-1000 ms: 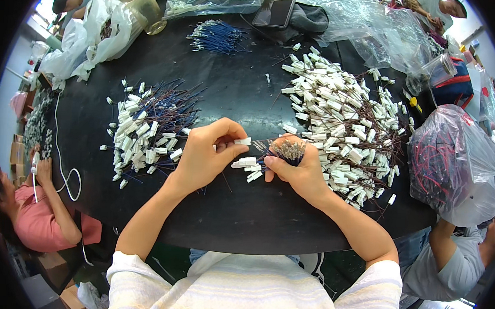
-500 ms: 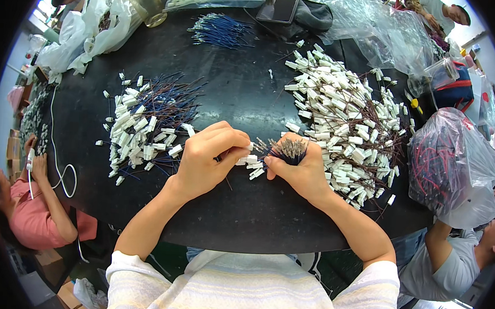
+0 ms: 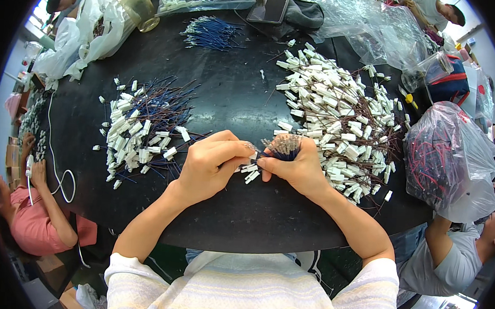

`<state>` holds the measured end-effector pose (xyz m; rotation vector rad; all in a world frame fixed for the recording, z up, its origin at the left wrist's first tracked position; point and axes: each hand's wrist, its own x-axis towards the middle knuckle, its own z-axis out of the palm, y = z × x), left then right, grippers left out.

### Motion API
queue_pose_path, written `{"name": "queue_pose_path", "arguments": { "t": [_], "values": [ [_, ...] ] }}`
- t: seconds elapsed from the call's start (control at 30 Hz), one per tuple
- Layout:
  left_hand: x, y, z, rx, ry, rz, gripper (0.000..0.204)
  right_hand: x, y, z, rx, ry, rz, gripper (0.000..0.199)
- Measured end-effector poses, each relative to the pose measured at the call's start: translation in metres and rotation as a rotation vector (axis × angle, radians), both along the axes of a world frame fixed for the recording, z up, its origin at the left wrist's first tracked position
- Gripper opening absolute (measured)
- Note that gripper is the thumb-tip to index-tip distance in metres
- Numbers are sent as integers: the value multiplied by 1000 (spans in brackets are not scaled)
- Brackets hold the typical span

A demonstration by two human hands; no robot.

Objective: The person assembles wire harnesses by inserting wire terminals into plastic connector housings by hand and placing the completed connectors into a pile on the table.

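My right hand (image 3: 303, 167) is closed around a bundle of blue wires (image 3: 282, 147). Their bare metal terminals fan out above its thumb and point up and left. Close beside the bundle, my left hand (image 3: 213, 161) pinches with thumb and forefinger. A small greyish tip shows at those fingertips, but the fingers hide most of it. Just below, between both hands, are a few white plastic connectors (image 3: 251, 176). To the left lies a pile of white connectors with blue and brown wires (image 3: 140, 126). A larger pile of white connectors with brown wires (image 3: 339, 114) reaches close to my right hand.
Further back on the black table (image 3: 221, 220) lie loose blue wires (image 3: 212, 33), a dark phone-like device (image 3: 268, 8) and clear plastic sheeting (image 3: 366, 32). Plastic bags stand left (image 3: 100, 26) and right (image 3: 451, 159). A white cable (image 3: 51, 138) runs near a co-worker (image 3: 40, 216).
My left fingertips have come closer to the terminals of the bundle. The white connector that showed at them is now mostly out of sight. The view has shifted slightly.
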<state>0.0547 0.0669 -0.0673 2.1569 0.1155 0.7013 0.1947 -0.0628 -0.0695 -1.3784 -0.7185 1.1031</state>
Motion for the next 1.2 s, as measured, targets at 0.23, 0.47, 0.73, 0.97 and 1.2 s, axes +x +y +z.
{"name": "queue_pose_path", "arguments": {
  "t": [0.23, 0.47, 0.73, 0.97, 1.2],
  "values": [
    [1, 14, 13, -77, 152, -114, 13, -2, 0, -11, 119, -204, 46, 9],
    [86, 20, -9, 144, 103, -128, 19, -7, -5, -13, 146, -159, 118, 9],
    [93, 19, -8, 89, 145, -14, 13, -2, -3, -9, 150, 29, 46, 7],
    [3, 23, -3, -314, 198, 149, 13, -3, -1, -1, 30, 52, -25, 6],
    [-8, 8, 4, -380, 133, 179, 12, -3, -1, 0, -7, -17, 9, 5]
  ]
}}
